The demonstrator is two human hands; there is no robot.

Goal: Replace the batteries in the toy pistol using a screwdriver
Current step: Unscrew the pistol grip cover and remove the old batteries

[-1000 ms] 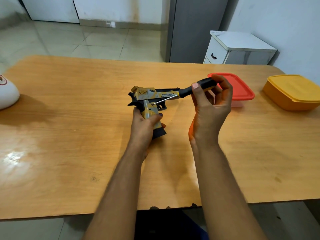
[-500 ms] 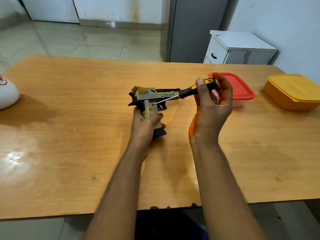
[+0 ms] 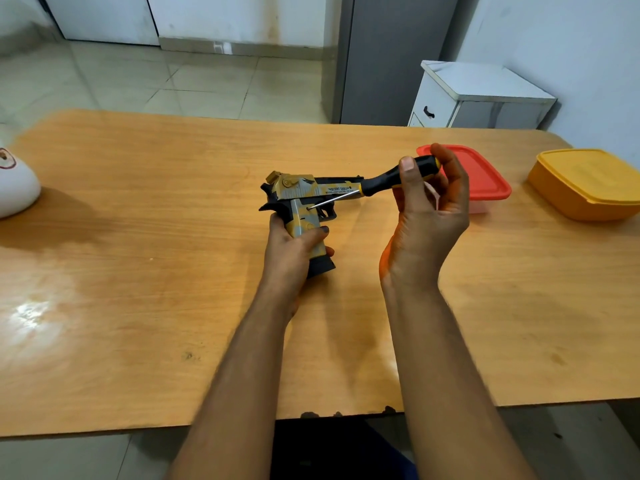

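A gold, grey and black toy pistol (image 3: 300,192) stands upright on its grip base in the middle of the wooden table (image 3: 138,237), barrel pointing right. My left hand (image 3: 292,252) is wrapped around the lower grip. My right hand (image 3: 427,209) pinches the black and yellow handle of a screwdriver (image 3: 382,181) between thumb and fingers. The thin metal shaft slants down to the left, and its tip rests on the top of the grip, just behind the trigger.
A clear box with a red lid (image 3: 479,178) sits behind my right hand. An orange lidded box (image 3: 588,183) stands at the far right edge. A white rounded object (image 3: 14,188) lies at the left edge. A white cabinet (image 3: 481,98) stands beyond the table.
My right thumb and fingers have shifted around the screwdriver handle, turning it. The pistol, the screwdriver tip and my left hand have stayed in place.
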